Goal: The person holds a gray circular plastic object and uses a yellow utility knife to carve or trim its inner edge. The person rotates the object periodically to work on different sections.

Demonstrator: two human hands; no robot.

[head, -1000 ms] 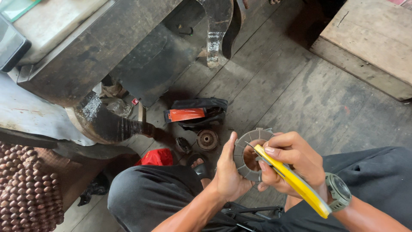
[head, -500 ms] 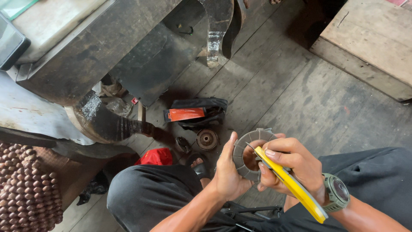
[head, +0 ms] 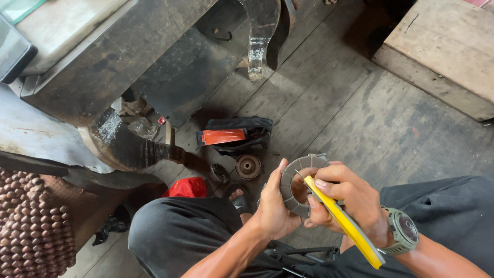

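Head view: left hand (head: pixel 275 208) and right hand (head: pixel 347 198) grip ring (head: pixel 288 188); floorboards (head: pixel 350 108) probably open beyond.

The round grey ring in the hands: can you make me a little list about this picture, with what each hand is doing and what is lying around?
left hand: the left hand holds the grey segmented ring by its edge
right hand: the right hand holds a yellow-handled tool, tip at the ring's hole
wrist: green watch
floor: dark wooden floor
nearby: small round metal part, black bag with orange strip, red cloth
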